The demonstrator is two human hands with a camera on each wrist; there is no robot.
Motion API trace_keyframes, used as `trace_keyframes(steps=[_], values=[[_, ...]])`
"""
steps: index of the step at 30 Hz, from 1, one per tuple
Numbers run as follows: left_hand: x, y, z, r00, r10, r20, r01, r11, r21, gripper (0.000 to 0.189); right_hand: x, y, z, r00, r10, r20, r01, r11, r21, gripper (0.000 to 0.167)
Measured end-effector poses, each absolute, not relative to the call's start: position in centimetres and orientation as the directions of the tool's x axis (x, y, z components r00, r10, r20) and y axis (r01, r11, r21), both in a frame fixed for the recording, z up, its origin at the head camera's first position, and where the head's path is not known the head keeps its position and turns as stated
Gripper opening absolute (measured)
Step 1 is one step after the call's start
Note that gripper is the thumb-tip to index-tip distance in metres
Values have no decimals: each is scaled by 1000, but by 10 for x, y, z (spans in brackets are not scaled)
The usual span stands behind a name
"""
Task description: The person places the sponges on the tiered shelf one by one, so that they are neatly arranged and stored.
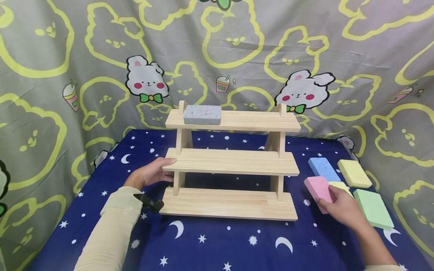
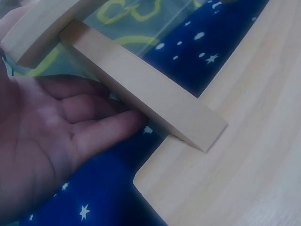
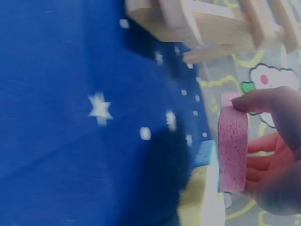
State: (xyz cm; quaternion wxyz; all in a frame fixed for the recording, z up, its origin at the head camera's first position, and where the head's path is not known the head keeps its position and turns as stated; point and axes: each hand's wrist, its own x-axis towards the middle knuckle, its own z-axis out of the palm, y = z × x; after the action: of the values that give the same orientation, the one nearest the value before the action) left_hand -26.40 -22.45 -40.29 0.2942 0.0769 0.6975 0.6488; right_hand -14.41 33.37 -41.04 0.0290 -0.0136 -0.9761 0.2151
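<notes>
A three-tier wooden display shelf [image 1: 234,162] stands on the dark blue cloth. My left hand [image 1: 154,171] holds the left end of its middle tier, thumb on top and fingers below. In the left wrist view those fingers [image 2: 113,134] lie against the upright support [image 2: 146,92]. My right hand [image 1: 346,207] pinches a pink sponge [image 1: 318,188] by its edges, to the right of the shelf. From the right wrist, the pink sponge [image 3: 233,146] shows its narrow porous side between thumb and fingers. A speckled grey sponge [image 1: 202,114] lies at the left of the top tier.
Right of the shelf lie a blue sponge [image 1: 323,168], a yellow sponge [image 1: 354,173] and a green sponge [image 1: 373,207]. Another yellow sponge [image 1: 340,186] is partly hidden behind my right hand. A grey cartoon-print curtain [image 1: 190,49] hangs behind and around the table.
</notes>
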Motion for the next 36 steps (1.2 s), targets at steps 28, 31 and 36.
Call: trace_keyframes(steps=[28,31,36], values=[[-267,-224,-403,-809,494,-319,-276,160,948,64,-174,337,-325,-968,-140,210,-214,897,-388,69],[-267,-225,-404,-809,494,-319,-275,161,948,65,-178,334,-316,-963,-165,214,-236,899,-370,72],[-266,-226,-405,-808,496,-317,-273,162,948,65,-185,324,-305,-953,-186,238,-261,903,-342,74]])
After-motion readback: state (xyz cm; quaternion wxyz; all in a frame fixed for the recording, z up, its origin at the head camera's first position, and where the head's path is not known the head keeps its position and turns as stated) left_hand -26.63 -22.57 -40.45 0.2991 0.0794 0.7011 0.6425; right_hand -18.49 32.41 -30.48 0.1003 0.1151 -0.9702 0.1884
